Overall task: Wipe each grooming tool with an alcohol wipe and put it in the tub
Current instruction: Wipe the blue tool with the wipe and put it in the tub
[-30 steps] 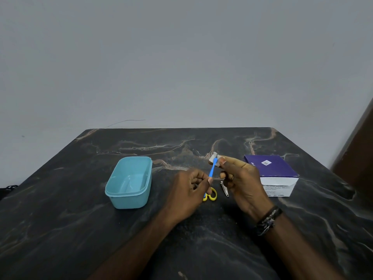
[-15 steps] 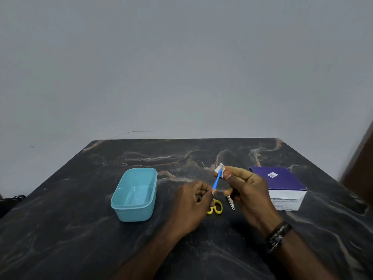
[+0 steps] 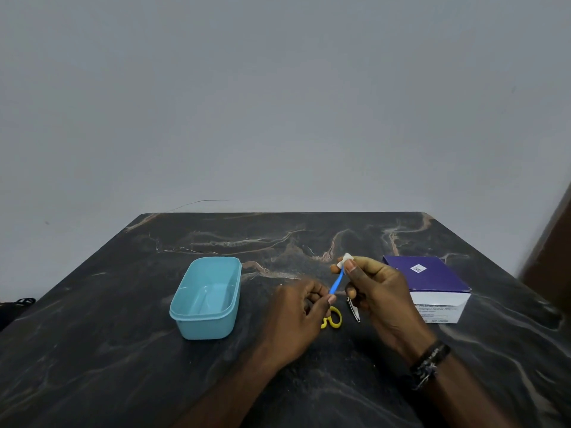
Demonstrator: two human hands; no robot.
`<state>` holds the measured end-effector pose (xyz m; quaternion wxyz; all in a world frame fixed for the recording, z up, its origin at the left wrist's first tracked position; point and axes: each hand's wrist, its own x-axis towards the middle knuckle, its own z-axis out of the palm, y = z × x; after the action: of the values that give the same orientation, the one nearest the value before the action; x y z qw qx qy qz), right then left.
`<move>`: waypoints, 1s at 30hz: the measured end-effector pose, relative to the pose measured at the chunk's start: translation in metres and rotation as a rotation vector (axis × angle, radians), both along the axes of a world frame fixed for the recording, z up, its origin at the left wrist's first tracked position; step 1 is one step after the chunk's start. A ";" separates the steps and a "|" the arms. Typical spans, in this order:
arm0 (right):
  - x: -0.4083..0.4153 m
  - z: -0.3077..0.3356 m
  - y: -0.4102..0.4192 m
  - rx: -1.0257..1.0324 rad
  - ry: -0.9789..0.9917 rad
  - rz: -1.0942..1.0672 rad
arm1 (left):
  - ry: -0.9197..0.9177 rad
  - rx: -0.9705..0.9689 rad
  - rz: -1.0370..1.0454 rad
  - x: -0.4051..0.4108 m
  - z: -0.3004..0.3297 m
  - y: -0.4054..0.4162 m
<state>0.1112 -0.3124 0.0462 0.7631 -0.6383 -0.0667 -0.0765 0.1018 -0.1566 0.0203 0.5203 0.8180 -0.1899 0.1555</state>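
My left hand (image 3: 301, 310) pinches the lower end of a thin blue tool (image 3: 336, 282) above the table. My right hand (image 3: 375, 291) pinches a small white alcohol wipe (image 3: 344, 260) around the tool's upper end. Between and below the hands lie yellow-handled scissors (image 3: 334, 318), partly hidden by my left hand, and a metal nail clipper (image 3: 353, 310). The light blue tub (image 3: 206, 296) stands to the left of my left hand, with nothing inside.
A purple and white box of alcohol swabs (image 3: 428, 285) sits right of my right hand on the dark marble table (image 3: 123, 350). A dark wooden edge (image 3: 553, 242) rises at the far right. A black object (image 3: 18, 304) lies off the table's left side.
The view has tilted up, so everything sits lower in the frame. My right hand with the wipe has stayed at the blue tool's upper end, shifting only slightly.
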 end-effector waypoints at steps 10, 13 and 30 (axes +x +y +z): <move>0.003 -0.002 0.000 0.000 -0.015 -0.062 | 0.003 -0.005 -0.008 0.002 -0.002 0.000; 0.004 -0.003 0.000 0.012 -0.018 -0.070 | 0.002 -0.010 -0.007 0.002 -0.003 -0.001; 0.004 -0.005 0.001 0.004 -0.030 -0.123 | -0.043 0.013 0.005 0.002 -0.002 0.001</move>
<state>0.1157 -0.3110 0.0417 0.7571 -0.6384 -0.0386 -0.1332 0.1038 -0.1561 0.0183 0.5104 0.8182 -0.2001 0.1730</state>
